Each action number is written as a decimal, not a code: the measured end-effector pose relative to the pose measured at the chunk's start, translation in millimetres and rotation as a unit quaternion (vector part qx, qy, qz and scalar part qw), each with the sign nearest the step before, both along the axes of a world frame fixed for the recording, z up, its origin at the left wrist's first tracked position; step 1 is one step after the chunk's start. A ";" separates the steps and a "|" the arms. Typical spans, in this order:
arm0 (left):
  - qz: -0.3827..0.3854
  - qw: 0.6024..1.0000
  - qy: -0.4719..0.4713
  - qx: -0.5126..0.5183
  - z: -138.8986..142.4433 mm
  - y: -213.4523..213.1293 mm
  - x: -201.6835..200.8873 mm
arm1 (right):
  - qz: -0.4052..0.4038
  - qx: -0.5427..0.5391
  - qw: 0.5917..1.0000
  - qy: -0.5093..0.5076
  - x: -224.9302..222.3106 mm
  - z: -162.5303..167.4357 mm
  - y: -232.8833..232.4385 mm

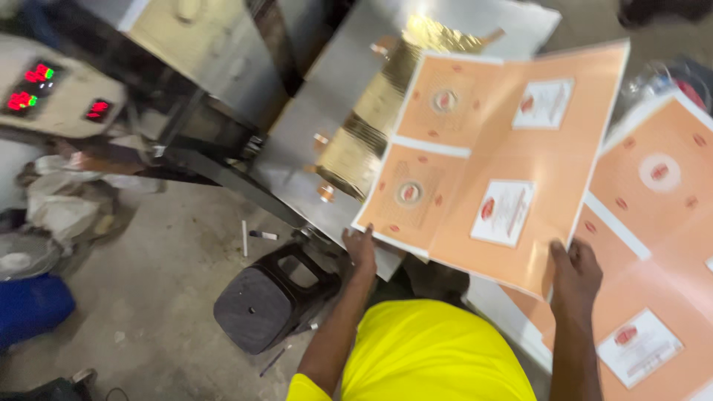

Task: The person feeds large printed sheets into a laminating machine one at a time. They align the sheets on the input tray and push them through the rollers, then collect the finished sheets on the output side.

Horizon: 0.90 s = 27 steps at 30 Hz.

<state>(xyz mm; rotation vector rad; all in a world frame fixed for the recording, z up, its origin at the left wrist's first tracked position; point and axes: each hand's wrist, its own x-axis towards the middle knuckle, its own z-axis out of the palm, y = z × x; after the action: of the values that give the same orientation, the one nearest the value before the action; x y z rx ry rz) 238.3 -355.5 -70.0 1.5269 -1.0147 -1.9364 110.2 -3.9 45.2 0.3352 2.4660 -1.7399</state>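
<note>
I hold a large orange printed sheet (490, 163) with white panels and red round marks, tilted above a metal machine bed (327, 96). My left hand (361, 249) grips its near left corner. My right hand (573, 273) grips its near right edge. A strip of gold foil (371, 122) runs across the bed under the sheet's left part. My yellow shirt (431, 353) fills the bottom middle.
A stack of matching orange sheets (653, 245) lies at the right. A black plastic stool (267, 297) stands on the concrete floor below the bed. A control box with red lit readouts (52, 89) is at upper left; a blue container (33, 304) and cloth bundles sit at left.
</note>
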 end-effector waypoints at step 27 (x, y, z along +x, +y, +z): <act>-0.122 0.913 -0.168 -0.351 41.0 41.0 25.6 | -0.005 0.227 0.964 0.138 53.4 -29.2 55.5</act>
<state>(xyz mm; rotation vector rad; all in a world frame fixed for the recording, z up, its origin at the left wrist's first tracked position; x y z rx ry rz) 263.9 -314.6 -29.0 1.3510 -1.8747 -1.2171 163.5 51.6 16.0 0.1440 3.0604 -1.2769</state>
